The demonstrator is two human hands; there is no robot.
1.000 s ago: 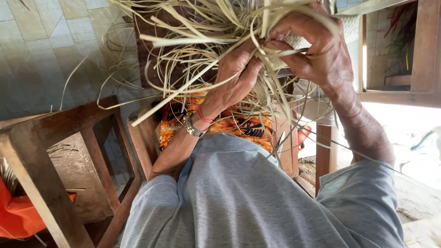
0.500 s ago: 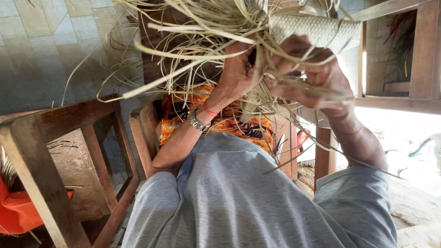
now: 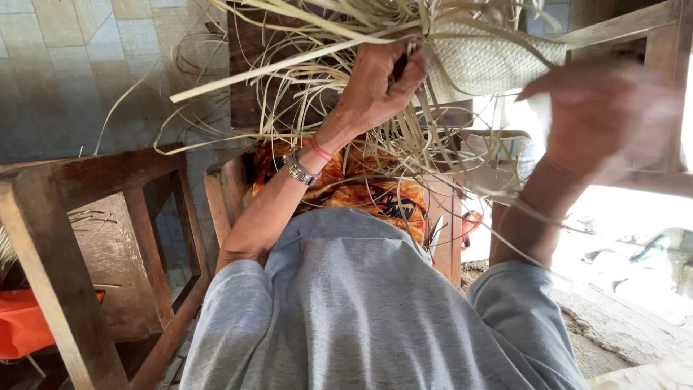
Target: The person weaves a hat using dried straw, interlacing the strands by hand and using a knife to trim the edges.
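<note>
The woven straw piece (image 3: pixel 491 61), a pale, tightly plaited panel with many loose strands (image 3: pixel 303 87) trailing from its edge, sits at the top of the view, raised in front of the person and above their lap. The left hand (image 3: pixel 375 87) grips it at its left edge, fingers curled closed around the weave and a bunch of strands, with the thumb side toward the panel. On that wrist sit a metal watch (image 3: pixel 297 168) and a red thread band (image 3: pixel 320 149). The right hand (image 3: pixel 603 115) is blurred, hanging just to the right of and slightly below the panel; its fingers look loosely spread and it holds nothing that can be made out, though a thin strand crosses the wrist below it. Beneath the hands lies an orange patterned cloth (image 3: pixel 361 191) and the person's grey shirt (image 3: pixel 361 318). A brown wooden chair frame (image 3: pixel 79 217) stands at the left on a tiled floor (image 3: pixel 72 65), well apart from the weaving.
</note>
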